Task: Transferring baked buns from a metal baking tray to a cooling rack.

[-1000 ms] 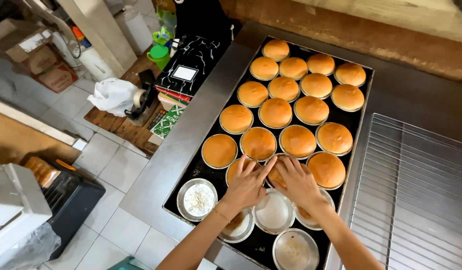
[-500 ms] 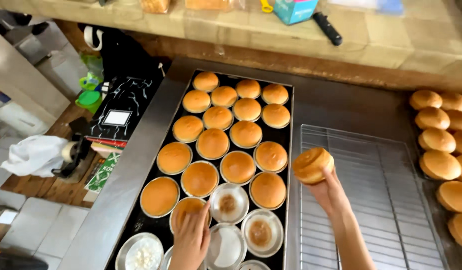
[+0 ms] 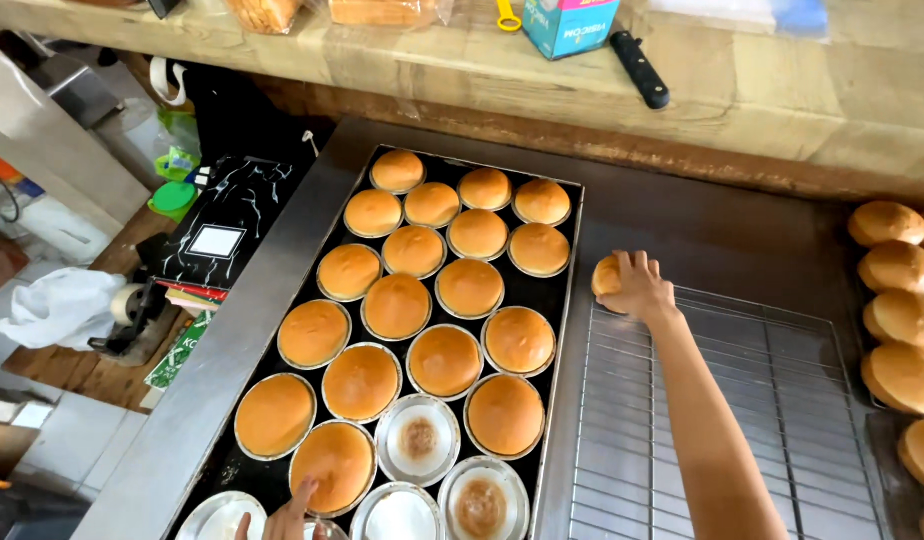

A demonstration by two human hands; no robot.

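Golden bun (image 3: 606, 276), one item: held under the right hand (image 3: 637, 286), fingers curled over it, at the far left corner of the wire rack (image 3: 742, 420). Step: setting down. Left hand (image 3: 287, 518), fingers spread, touches a bun in its tin (image 3: 332, 466) on the black tray (image 3: 557, 300); lifting it out comes next, needing a gentle grip.

Bare right hand (image 3: 637, 288), sleeveless forearm, no gloves

Open wire rack (image 3: 742, 420) between crowded bun tray (image 3: 567, 330) and right-side buns (image 3: 897, 320).
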